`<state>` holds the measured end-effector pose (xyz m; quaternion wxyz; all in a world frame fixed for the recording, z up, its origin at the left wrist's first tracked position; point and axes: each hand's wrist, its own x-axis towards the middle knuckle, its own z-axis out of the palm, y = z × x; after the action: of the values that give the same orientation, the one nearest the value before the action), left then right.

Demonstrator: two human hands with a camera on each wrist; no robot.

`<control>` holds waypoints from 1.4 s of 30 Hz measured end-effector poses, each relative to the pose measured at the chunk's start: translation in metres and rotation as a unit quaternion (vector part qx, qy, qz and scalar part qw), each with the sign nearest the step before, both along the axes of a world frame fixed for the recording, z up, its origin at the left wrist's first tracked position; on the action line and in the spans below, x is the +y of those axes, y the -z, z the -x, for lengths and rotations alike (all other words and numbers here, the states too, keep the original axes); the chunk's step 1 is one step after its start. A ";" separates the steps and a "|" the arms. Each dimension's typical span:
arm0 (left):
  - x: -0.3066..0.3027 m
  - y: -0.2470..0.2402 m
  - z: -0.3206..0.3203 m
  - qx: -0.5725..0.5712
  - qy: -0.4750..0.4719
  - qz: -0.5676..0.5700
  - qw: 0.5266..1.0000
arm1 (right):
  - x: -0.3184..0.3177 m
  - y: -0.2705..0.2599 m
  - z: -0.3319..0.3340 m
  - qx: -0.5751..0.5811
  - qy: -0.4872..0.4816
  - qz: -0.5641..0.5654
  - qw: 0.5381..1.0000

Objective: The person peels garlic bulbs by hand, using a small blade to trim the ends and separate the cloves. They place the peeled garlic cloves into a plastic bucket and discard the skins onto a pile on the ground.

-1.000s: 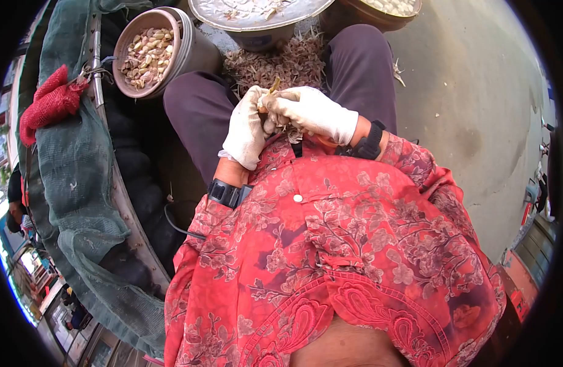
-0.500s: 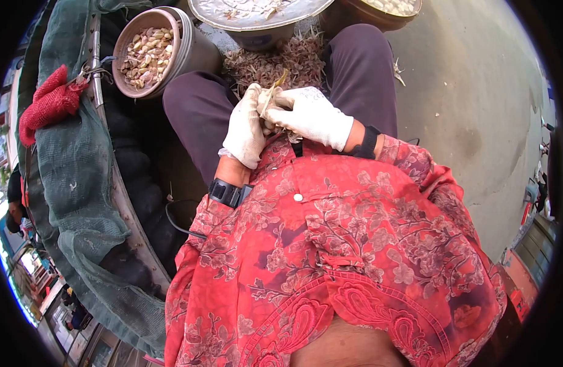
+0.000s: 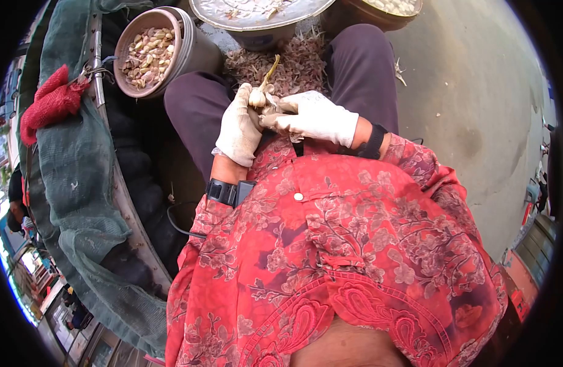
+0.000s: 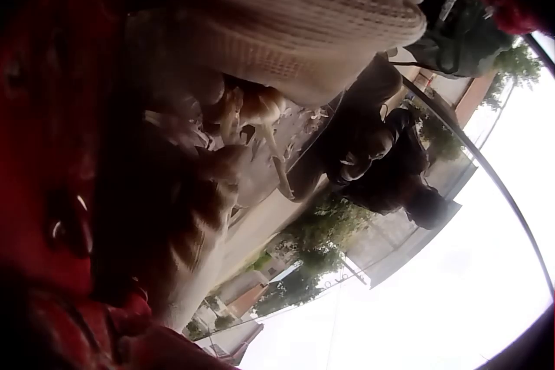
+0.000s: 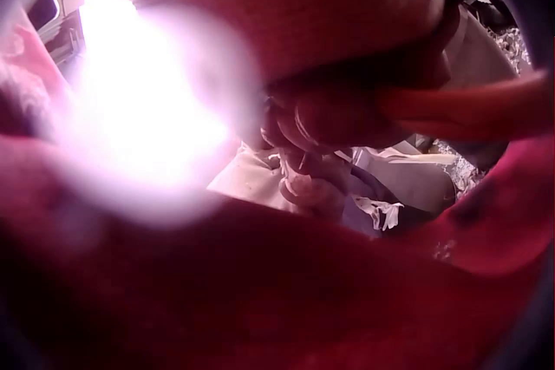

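In the head view, a pale garlic bulb (image 3: 257,98) with a long yellowish stem (image 3: 271,72) stands out at the fingertips of the gloved left hand (image 3: 238,128), which grips it. Close against it, the gloved right hand (image 3: 321,119) has its fingers curled round garlic pieces partly hidden between the hands. The left wrist view has the left hand (image 4: 295,27) above the bulb (image 4: 262,104) and the right hand (image 4: 195,222) below. Curled fingers of the right hand (image 5: 321,114) show in the right wrist view, beside papery skin (image 5: 381,212).
A tub of loose cloves (image 3: 150,58) stands at the upper left. Beyond the knees are a metal basin (image 3: 260,24) and a bowl of pale cloves (image 3: 394,7), with a pile of skins (image 3: 287,58) before them. Green netting (image 3: 73,165) hangs along the left.
The bulb, mostly covered by the fingers before, now shows at the left hand's fingertips with its stem pointing up. The right hand's fingers have drawn slightly back and down from it.
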<state>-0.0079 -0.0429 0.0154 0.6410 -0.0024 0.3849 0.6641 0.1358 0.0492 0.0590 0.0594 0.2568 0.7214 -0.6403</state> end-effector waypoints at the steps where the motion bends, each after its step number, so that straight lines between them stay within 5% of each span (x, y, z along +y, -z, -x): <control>1: -0.002 0.001 0.000 0.000 -0.014 0.006 1.000 | 0.002 -0.001 -0.001 -0.012 0.021 -0.024 0.999; 3: -0.005 -0.001 0.000 0.000 -0.028 0.011 1.000 | 0.007 0.040 -0.003 0.051 0.070 0.030 0.996; 9: -0.005 -0.016 -0.007 0.014 -0.016 0.036 0.999 | 0.008 0.011 -0.001 -0.013 0.061 -0.062 0.996; 24: -0.010 0.026 0.003 -0.058 0.062 -0.124 0.989 | 0.006 0.018 0.001 0.061 0.081 0.015 0.995; 27: -0.008 0.009 -0.005 0.041 0.031 -0.031 0.998 | 0.007 -0.004 -0.001 0.019 0.073 0.033 0.997; 34: -0.009 0.000 -0.007 0.024 0.049 -0.043 0.998 | 0.007 0.001 0.000 -0.006 0.072 0.039 0.997; 36: -0.009 -0.012 -0.014 0.027 0.012 -0.004 1.000 | 0.005 0.005 0.003 0.014 0.097 0.162 0.982; 42: -0.011 0.001 -0.013 0.059 0.039 -0.017 0.997 | 0.008 -0.008 0.001 -0.012 0.094 0.146 0.985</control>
<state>0.0051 -0.0535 0.0147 0.6428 0.0631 0.4101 0.6439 0.1350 0.0567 0.0668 0.0446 0.3203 0.5920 -0.7382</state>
